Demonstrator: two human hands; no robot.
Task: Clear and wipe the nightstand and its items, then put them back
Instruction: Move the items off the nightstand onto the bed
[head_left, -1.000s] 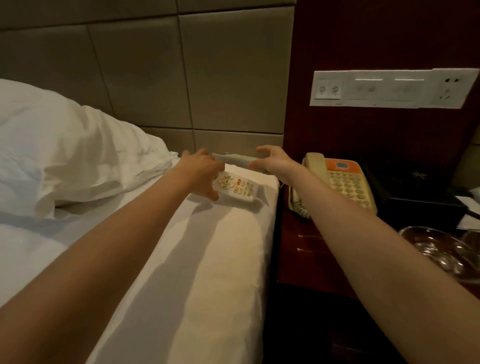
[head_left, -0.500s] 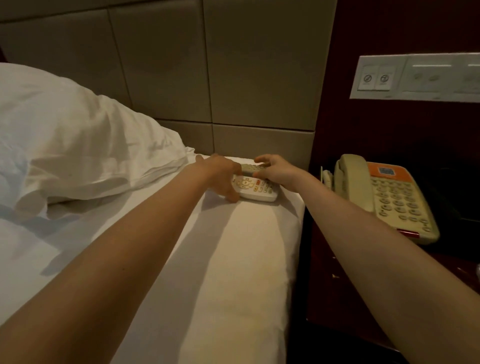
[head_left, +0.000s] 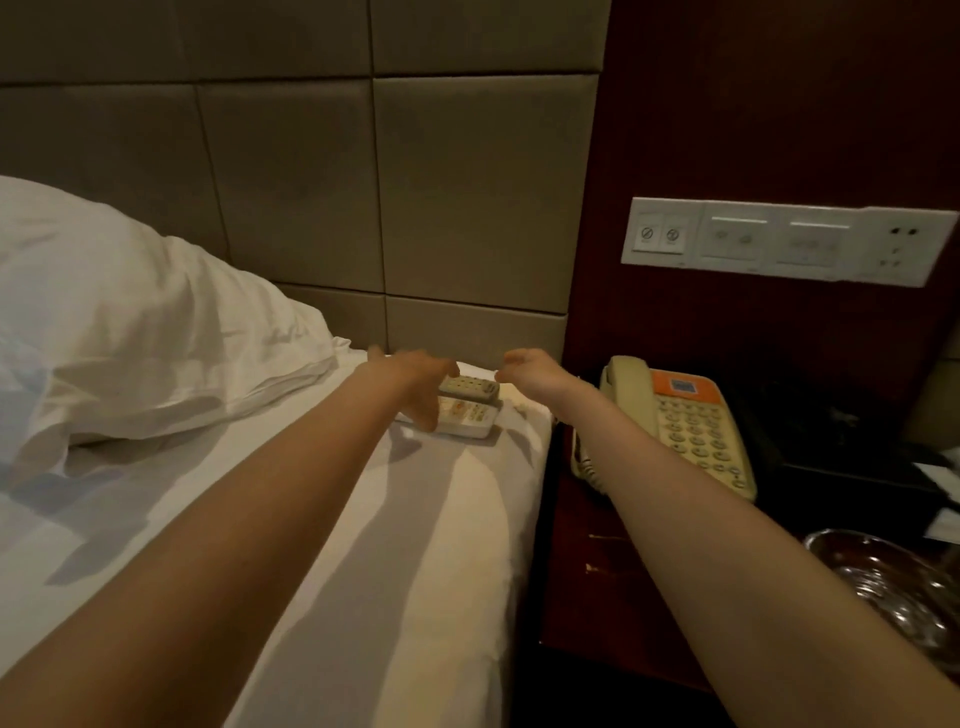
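Bed (head_left: 415, 545) corner: remotes (head_left: 467, 410) (two) between hands (head_left: 410, 379) (head_left: 532, 371)

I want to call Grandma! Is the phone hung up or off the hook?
Hung up: the handset lies flat in its cradle on the left of the phone, which sits on the nightstand.

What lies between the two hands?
The head view shows a grey remote and a white remote, side by side, between left hand and right hand.

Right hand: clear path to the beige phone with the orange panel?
Probably yes. The right hand hangs empty over the white bed; the beige phone with the orange panel sits uncovered beside that forearm.
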